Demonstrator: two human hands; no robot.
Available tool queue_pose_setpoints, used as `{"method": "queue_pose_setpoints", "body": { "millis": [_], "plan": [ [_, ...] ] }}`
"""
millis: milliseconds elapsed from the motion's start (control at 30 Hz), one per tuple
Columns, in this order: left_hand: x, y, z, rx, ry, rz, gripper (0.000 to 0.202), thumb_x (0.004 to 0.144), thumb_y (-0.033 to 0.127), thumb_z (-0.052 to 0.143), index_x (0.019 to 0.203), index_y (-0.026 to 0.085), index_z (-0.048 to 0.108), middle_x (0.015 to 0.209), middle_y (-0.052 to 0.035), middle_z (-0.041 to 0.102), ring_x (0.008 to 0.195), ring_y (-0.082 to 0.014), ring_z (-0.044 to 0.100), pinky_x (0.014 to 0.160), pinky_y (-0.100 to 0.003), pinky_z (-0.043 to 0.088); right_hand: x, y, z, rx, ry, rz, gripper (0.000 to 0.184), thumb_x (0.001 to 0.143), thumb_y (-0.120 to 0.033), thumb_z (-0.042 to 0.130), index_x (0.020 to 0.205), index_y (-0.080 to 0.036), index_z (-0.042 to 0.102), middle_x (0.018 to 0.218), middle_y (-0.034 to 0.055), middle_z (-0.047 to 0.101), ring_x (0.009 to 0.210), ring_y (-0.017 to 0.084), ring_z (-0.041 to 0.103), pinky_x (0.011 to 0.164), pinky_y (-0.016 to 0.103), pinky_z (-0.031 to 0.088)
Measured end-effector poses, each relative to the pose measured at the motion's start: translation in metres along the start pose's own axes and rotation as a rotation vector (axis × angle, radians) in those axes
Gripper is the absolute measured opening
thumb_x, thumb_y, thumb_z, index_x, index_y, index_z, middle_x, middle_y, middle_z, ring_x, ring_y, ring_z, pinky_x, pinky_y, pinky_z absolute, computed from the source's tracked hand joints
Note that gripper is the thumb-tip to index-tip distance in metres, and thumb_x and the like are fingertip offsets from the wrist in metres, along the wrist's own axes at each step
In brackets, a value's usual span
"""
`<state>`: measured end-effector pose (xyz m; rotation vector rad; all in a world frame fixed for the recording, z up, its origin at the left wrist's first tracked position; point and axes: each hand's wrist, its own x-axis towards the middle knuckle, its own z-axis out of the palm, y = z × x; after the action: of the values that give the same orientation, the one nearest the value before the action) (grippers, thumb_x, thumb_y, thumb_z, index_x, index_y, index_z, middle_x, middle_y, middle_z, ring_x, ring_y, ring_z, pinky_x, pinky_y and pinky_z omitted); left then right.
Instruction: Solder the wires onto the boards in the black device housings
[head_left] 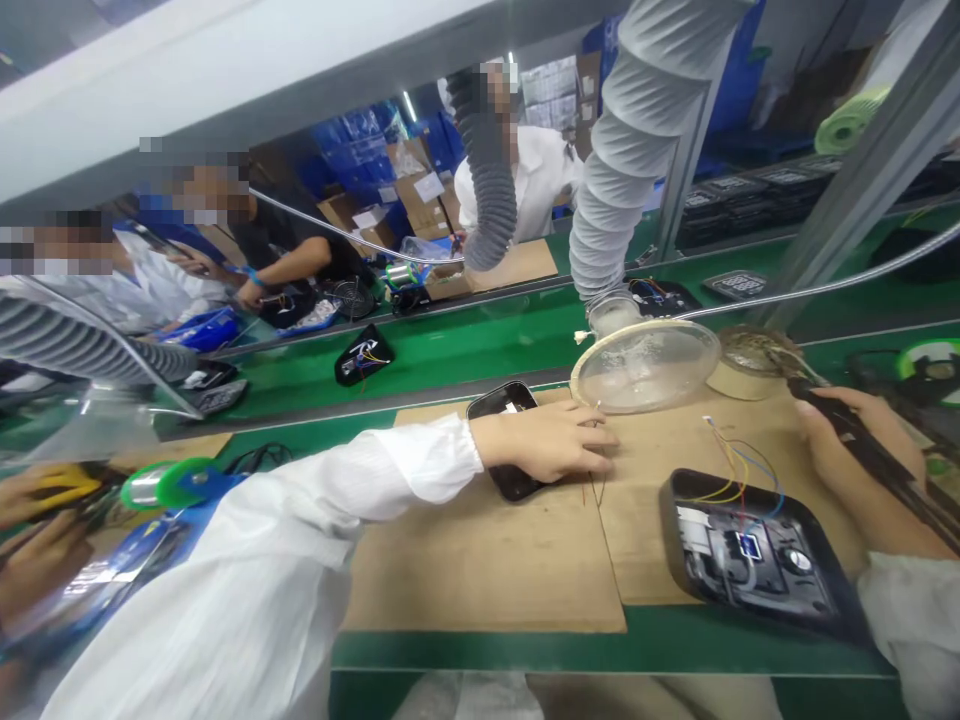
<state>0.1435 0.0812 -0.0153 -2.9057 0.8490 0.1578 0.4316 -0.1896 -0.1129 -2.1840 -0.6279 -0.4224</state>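
Note:
My left hand (551,440) reaches across a black plastic housing (517,485) on the cardboard and covers its middle. Its fingers are bent and close together around thin wires (600,490), whose ends show below the fingertips. In my right hand (862,440) is a dark-handled soldering iron (847,425), its front end at a round tin (742,365) with tangled, wool-like filling. Nearer me lies a second black housing (757,560), open side up, with a small blue-lit part inside. Yellow, red and blue wires (731,465) rise from it to a small white connector.
A clear fume hood (649,365) on a white flexible duct (626,150) hangs low beyond my hands. Behind it runs a green conveyor (450,350) carrying a black part (364,355). Co-workers sit opposite; another person's hands (52,520) work at left beside a solder reel (161,483).

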Motion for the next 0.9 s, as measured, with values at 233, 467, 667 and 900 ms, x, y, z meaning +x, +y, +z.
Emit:
{"method": "queue_pose_setpoints", "body": {
  "millis": [233, 467, 667, 900],
  "plan": [
    [0.01, -0.01, 0.014, -0.076, 0.019, -0.041, 0.017, 0.089, 0.035, 0.065, 0.09, 0.02, 0.074, 0.091, -0.0103, 0.071, 0.095, -0.0261, 0.063, 0.098, -0.043, 0.046, -0.004, -0.006, -0.005, 0.034, -0.008, -0.062, 0.037, 0.082, -0.053, 0.061, 0.109, -0.029, 0.069, 0.113, 0.0126, 0.071, 0.103, 0.034, 0.068, 0.089, 0.047, 0.051],
    [-0.026, 0.002, 0.026, -0.026, 0.047, -0.269, 0.031, 0.103, 0.028, 0.045, 0.086, 0.018, 0.069, 0.089, -0.0072, 0.067, 0.081, -0.0194, 0.063, 0.075, -0.03, 0.05, -0.009, -0.002, -0.004, 0.119, -0.045, -0.106, 0.039, 0.09, -0.057, 0.057, 0.113, -0.027, 0.066, 0.114, 0.0086, 0.071, 0.105, 0.029, 0.068, 0.092, 0.044, 0.054],
    [-0.043, 0.014, 0.016, 0.131, 0.024, -0.635, 0.035, 0.103, 0.024, 0.038, 0.084, 0.013, 0.067, 0.085, -0.0128, 0.064, 0.076, -0.028, 0.063, 0.065, -0.037, 0.05, -0.011, 0.0, -0.002, 0.168, -0.082, -0.121, 0.038, 0.096, -0.051, 0.059, 0.117, -0.02, 0.065, 0.116, 0.0086, 0.07, 0.104, 0.024, 0.068, 0.093, 0.043, 0.054],
    [0.007, 0.065, -0.065, 0.166, -0.099, -0.699, 0.021, 0.099, 0.025, 0.048, 0.09, 0.017, 0.065, 0.09, -0.0111, 0.067, 0.074, -0.03, 0.066, 0.057, -0.037, 0.049, -0.013, -0.003, -0.005, 0.224, -0.114, -0.119, 0.037, 0.098, -0.05, 0.058, 0.12, -0.021, 0.064, 0.119, 0.0099, 0.069, 0.108, 0.026, 0.067, 0.094, 0.045, 0.054]
  ]
}}
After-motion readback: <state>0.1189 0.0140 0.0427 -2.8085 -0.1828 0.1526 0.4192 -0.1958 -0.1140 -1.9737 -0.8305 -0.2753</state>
